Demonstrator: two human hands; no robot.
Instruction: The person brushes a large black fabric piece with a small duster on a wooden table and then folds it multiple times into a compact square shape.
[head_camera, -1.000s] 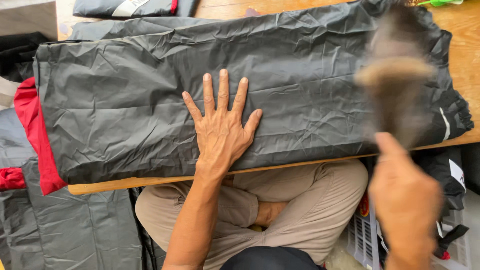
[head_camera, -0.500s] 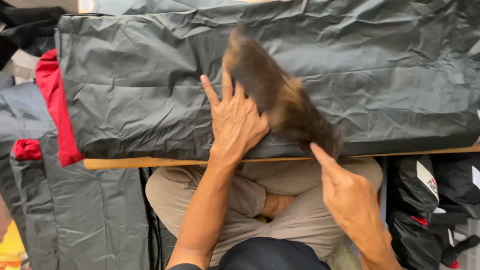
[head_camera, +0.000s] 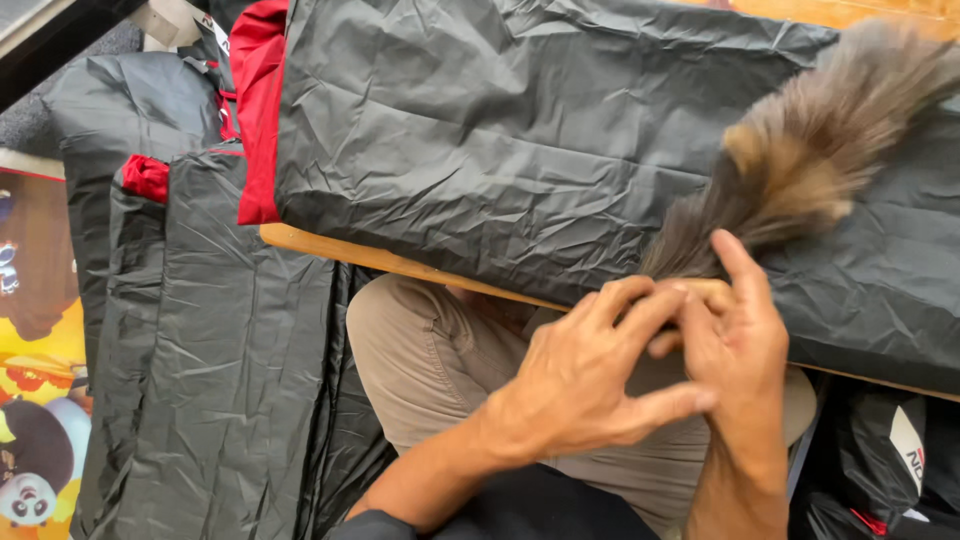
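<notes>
A dark grey crinkled jacket (head_camera: 500, 150) with a red lining (head_camera: 257, 110) lies spread flat over a wooden board (head_camera: 330, 250) across my lap. On its right part rests a brown and grey fur trim (head_camera: 810, 150), fanning up to the right. My left hand (head_camera: 590, 375) and my right hand (head_camera: 745, 340) meet at the board's near edge. Both pinch the narrow lower end of the fur trim, with fingers touching each other.
More dark grey garments (head_camera: 200, 350) hang in a stack at the left, one with a red cuff (head_camera: 148, 177). My legs in beige trousers (head_camera: 430, 350) are under the board. A colourful printed sheet (head_camera: 35, 400) lies at far left; black bags (head_camera: 880, 460) sit lower right.
My left hand has lifted off the jacket and joined the right hand at the fur trim's end. The fur trim now lies further right, and the view has shifted left.
</notes>
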